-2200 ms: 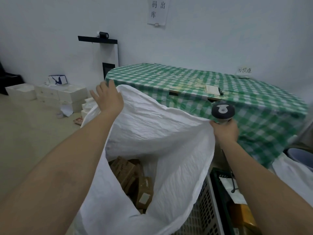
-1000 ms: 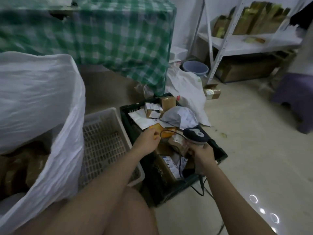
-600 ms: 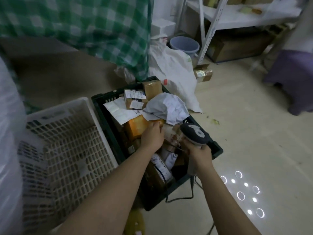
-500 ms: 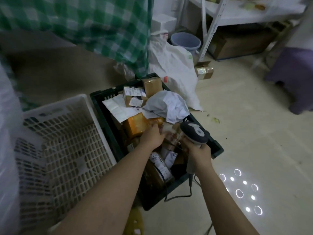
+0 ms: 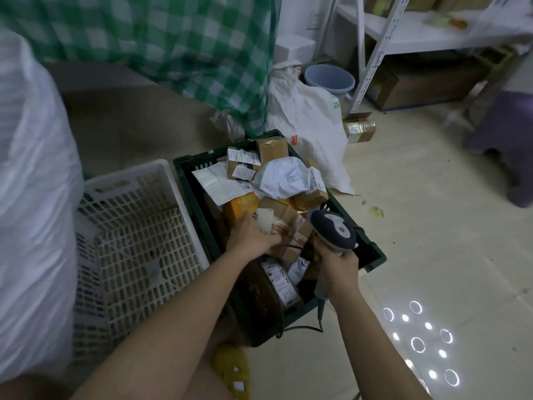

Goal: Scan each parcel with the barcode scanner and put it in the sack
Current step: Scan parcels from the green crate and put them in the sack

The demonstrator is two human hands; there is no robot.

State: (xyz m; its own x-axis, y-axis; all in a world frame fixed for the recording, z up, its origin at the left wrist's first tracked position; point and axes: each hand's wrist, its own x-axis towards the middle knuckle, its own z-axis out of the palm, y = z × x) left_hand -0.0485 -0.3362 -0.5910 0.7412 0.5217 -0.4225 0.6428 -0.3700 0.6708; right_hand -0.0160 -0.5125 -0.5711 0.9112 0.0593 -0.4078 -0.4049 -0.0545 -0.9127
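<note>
Parcel (image 5: 284, 223), a small taped box atop the pile in the dark crate (image 5: 372, 255), sits in the curled left hand (image 5: 253, 238); the scanner (image 5: 334, 229), clasped in the right hand (image 5: 337, 269), points from just right of it, sack (image 5: 31, 197) well left.

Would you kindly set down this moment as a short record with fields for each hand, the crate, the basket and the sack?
left hand: grips a small taped parcel in the crate
right hand: holds the barcode scanner, head over the crate
dark crate: heaped with parcels
white basket: left of the crate, no parcels seen inside
sack: white, at far left
stage: parcel being picked, not yet in the sack
</note>
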